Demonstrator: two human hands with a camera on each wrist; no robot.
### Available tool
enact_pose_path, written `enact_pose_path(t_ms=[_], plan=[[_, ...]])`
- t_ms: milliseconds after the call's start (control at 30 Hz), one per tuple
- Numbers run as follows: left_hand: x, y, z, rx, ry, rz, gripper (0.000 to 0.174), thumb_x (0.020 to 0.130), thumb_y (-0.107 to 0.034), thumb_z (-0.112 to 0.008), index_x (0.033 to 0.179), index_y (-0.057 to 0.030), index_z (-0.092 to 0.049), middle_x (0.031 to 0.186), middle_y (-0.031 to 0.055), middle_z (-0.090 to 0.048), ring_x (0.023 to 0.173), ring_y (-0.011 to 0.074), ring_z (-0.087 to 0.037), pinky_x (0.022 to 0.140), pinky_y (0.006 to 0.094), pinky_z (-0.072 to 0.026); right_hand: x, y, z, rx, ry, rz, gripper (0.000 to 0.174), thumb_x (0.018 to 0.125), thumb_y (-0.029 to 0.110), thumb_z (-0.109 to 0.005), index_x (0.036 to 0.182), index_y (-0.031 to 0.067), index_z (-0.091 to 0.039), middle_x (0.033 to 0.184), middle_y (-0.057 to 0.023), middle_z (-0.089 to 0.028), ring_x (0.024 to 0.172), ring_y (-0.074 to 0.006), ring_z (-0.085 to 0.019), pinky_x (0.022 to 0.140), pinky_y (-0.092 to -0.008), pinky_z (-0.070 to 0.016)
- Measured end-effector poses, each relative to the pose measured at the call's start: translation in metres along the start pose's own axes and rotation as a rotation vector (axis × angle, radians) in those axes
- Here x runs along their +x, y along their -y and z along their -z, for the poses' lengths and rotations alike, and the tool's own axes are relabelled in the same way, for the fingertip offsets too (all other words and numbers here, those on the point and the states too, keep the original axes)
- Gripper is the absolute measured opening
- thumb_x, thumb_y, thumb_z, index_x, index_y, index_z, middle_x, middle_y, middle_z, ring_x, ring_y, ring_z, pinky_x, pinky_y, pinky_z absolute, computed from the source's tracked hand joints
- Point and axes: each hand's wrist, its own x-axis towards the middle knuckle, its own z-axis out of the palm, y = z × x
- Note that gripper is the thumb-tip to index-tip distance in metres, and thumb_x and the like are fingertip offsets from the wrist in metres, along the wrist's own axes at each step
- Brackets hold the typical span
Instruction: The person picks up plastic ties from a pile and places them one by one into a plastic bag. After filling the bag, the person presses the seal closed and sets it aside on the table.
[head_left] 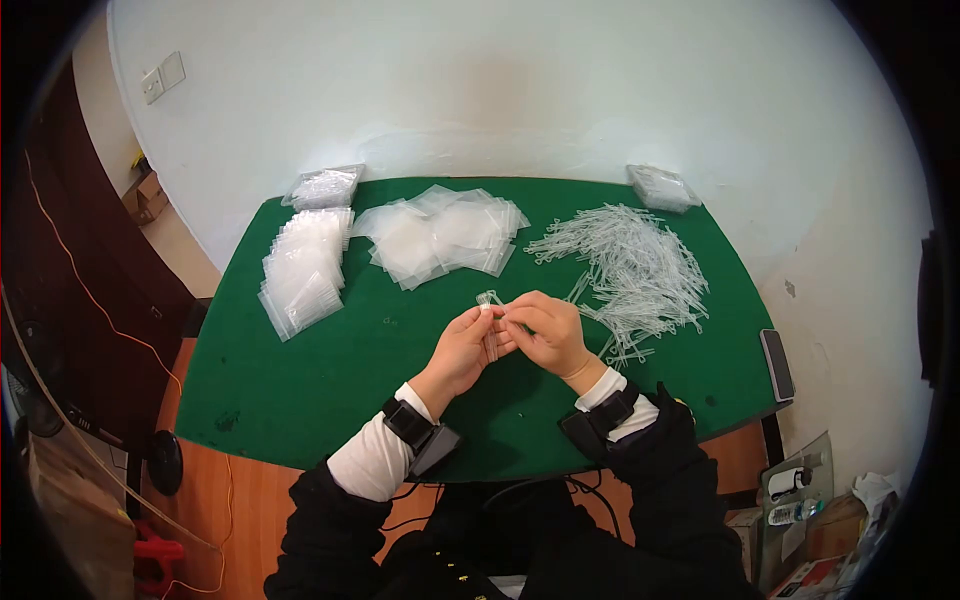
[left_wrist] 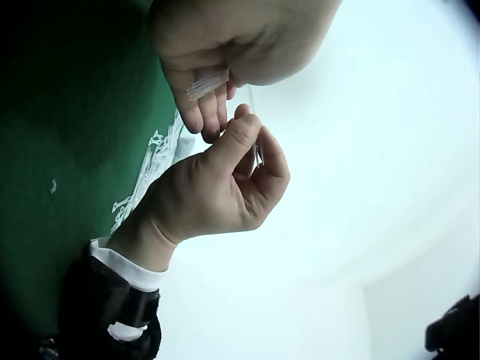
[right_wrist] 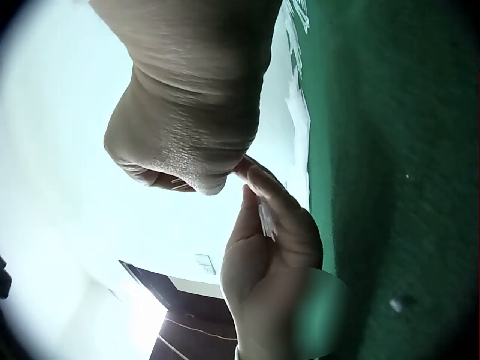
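Note:
My left hand (head_left: 462,350) holds a small bundle of thin clear plastic pieces (head_left: 490,345) across its fingers, the thumb over them; their ends (left_wrist: 208,85) show at the palm in the left wrist view. Close against it, my right hand (head_left: 548,332) pinches one or more thin clear pieces (left_wrist: 259,155) between thumb and fingers; how many I cannot tell. A large loose heap of similar looped clear pieces (head_left: 645,275) lies right of the hands. Beyond the hands is a spread of flat clear bags (head_left: 440,235).
An overlapping row of clear bags (head_left: 303,265) lies on the left of the green table (head_left: 390,400). Filled bags stand at the back left (head_left: 326,187) and back right (head_left: 662,188). A phone-like dark object (head_left: 776,365) lies at the right edge.

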Motion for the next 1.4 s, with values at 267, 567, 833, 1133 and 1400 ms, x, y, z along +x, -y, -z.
enact_pose_path(t_ms=[267,567,833,1133,1400], plan=[[0.002,0.003,0.004,-0.029,-0.001,-0.052,0.025,0.096,-0.022,-0.032,0.104,-0.004,-0.047,0.094,0.0049,-0.057,0.083,0.0132,-0.057,0.076,0.0279,-0.048,0.001,0.0,-0.006,-0.095,0.041,0.137,0.011,0.068,0.01,-0.064,0.078,0.0071,-0.062,0.081,-0.0029,-0.06,0.071,-0.0211,-0.06,0.062,-0.0304,-0.0493],[0.003,0.002,0.009,-0.044,-0.107,-0.135,0.024,0.096,-0.022,-0.033,0.103,-0.0041,-0.047,0.088,0.0035,-0.056,0.075,0.0105,-0.055,0.065,0.0247,-0.0465,0.005,0.004,-0.005,-0.179,0.185,0.231,0.015,0.067,0.014,-0.068,0.079,0.0077,-0.062,0.087,-0.0028,-0.061,0.089,-0.0222,-0.059,0.083,-0.041,-0.0446],[0.001,-0.002,0.003,-0.063,-0.162,-0.145,0.025,0.096,-0.023,-0.033,0.104,-0.004,-0.047,0.09,0.0046,-0.057,0.076,0.0119,-0.056,0.064,0.0257,-0.0474,0.004,0.003,-0.007,-0.168,0.252,0.205,0.019,0.067,0.018,-0.068,0.083,0.0094,-0.062,0.092,-0.0009,-0.06,0.097,-0.0224,-0.054,0.09,-0.0453,-0.0383],[0.0,-0.004,0.003,-0.051,-0.128,-0.112,0.026,0.095,-0.023,-0.034,0.104,-0.004,-0.048,0.092,0.0053,-0.057,0.078,0.0133,-0.057,0.064,0.0276,-0.0487,0.005,0.006,-0.004,-0.15,0.299,0.177,0.019,0.066,0.018,-0.067,0.082,0.0094,-0.062,0.093,-0.0001,-0.059,0.099,-0.0219,-0.052,0.092,-0.0457,-0.0358],[-0.001,-0.001,0.0,0.115,-0.144,-0.107,0.02,0.095,-0.021,-0.036,0.096,-0.0052,-0.048,0.08,0.0025,-0.054,0.06,0.0072,-0.046,0.052,0.0206,-0.0395,0.002,-0.007,0.001,0.004,0.083,-0.015,0.013,0.069,0.013,-0.064,0.08,0.0069,-0.062,0.082,-0.0031,-0.06,0.088,-0.0228,-0.054,0.083,-0.0377,-0.0408]])
